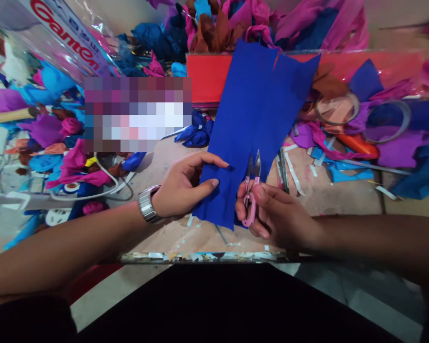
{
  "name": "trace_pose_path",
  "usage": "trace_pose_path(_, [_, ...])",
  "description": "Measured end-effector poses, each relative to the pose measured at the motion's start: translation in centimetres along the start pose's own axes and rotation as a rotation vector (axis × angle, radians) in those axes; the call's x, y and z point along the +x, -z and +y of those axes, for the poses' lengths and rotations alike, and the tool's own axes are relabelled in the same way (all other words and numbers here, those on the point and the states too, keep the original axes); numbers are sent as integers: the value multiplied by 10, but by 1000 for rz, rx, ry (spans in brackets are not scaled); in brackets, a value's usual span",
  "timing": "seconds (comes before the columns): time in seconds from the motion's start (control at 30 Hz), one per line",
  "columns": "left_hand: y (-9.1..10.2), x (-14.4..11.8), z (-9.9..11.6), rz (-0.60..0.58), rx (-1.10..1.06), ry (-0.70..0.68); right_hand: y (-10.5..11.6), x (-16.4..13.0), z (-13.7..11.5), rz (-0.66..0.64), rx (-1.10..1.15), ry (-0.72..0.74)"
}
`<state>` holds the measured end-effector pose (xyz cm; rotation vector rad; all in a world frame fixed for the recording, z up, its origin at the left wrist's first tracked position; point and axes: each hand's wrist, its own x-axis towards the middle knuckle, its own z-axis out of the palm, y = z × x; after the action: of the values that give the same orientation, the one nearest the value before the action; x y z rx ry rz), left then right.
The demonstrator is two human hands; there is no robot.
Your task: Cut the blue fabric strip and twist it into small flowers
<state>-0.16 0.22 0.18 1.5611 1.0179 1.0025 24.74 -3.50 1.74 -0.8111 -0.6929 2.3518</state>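
1. We hold a big blue sheet (pixel 257 114) with our left hand (pixel 180 188). Our thumb and fingers pinch its left edge, near the bottom.
2. The sheet lies in the middle of the table (pixel 336 195) and runs up toward 12 o'clock.
3. Our right hand (pixel 271 214) sits at 3 o'clock from the left hand. Its fingers are curled tight around small pink scissors (pixel 252 190).
4. The scissor blades point up to 12 o'clock and are open a little, inside a slit in the sheet.
5. We think the cut has only begun. It is short, and most of the sheet above it is whole.
6. A red box (pixel 205 78) stands at 12 o'clock, with crumpled scraps (pixel 75 162) at 9 o'clock.
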Motion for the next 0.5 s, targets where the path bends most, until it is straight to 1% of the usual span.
trace_pose_path(0.07, [2, 1, -2, 2, 35, -29, 0, 0, 0, -3, -2, -13])
trace_pose_path(0.17, [5, 3, -3, -31, 42, -35, -1, -1, 1, -8, -4, -14])
trace_pose_path(0.23, [7, 3, -2, -70, -2, -7, -1, -1, 2, -3, -3, -8])
trace_pose_path(0.33, [7, 2, 3, -120, -93, 79, -1, -3, 3, 9, -7, -5])
trace_pose_path(0.4, [6, 1, 4, -110, -112, 118, -1, -4, 4, 7, -18, -9])
trace_pose_path(0.5, [3, 0, 3, -48, -82, 103, -1, -5, 6, -34, -29, -32])
